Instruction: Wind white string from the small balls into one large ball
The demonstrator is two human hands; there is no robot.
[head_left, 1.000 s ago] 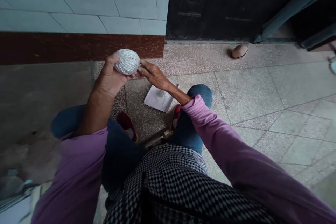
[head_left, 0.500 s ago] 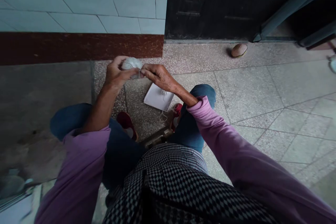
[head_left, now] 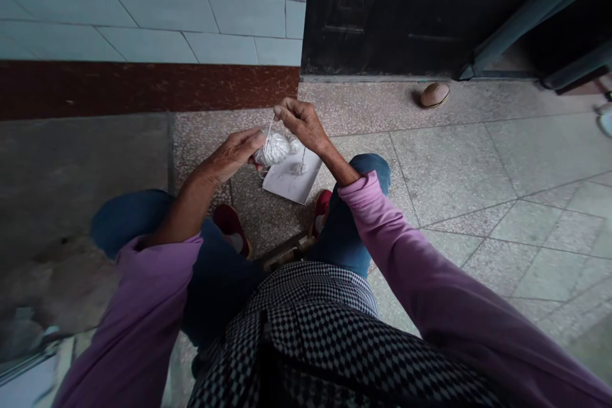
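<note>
A ball of white yarn (head_left: 272,149) is gripped by my left hand (head_left: 238,152), whose fingers wrap round its left side. Above and to the right of it, my right hand (head_left: 305,123) pinches a strand of yarn (head_left: 271,125) that runs up from the ball. On the floor below lies a shallow white box or tray (head_left: 289,183). A small clump of white yarn (head_left: 300,168) shows on it, and a thin strand rises from there toward my right hand. Part of the tray is hidden behind the ball and my right hand.
Red shoes (head_left: 230,224) stand on either side of the tray on the speckled tile floor (head_left: 444,166). A tiled wall (head_left: 167,3) and a dark door (head_left: 382,13) rise ahead. A round pinkish-tan object (head_left: 435,95) sits by the door.
My left hand has tipped and moved right and down with the ball. My right hand has risen away from the ball, drawing the strand up. More of the tray now shows.
</note>
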